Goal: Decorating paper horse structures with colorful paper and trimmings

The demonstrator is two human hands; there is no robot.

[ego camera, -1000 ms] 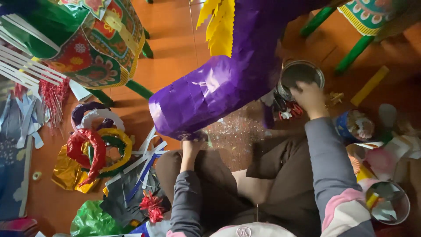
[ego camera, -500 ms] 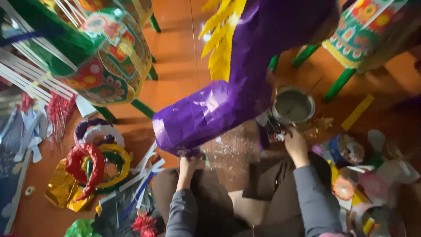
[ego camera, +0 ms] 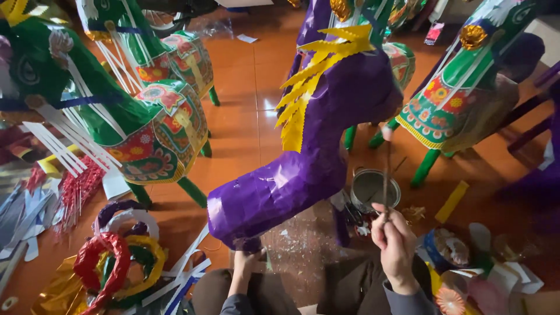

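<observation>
Two hands show at the bottom of the frame. Lower right, the right hand [ego camera: 395, 244] is clenched around a thin stick [ego camera: 385, 185], holding it upright; the stick's upper end is near the chest of the purple paper horse figure [ego camera: 315, 157], and its shaft crosses in front of a round metal tin [ego camera: 374, 189] standing on the orange tiled floor [ego camera: 245, 76] just above the hand. Bottom centre, the left hand [ego camera: 248, 259] presses up against the underside of the horse's purple rump; whether its fingers are curled I cannot tell. A green paper horse with floral panels [ego camera: 140, 125] stands at the left, and coils of red and gold foil [ego camera: 114, 265] lie lower left.
</observation>
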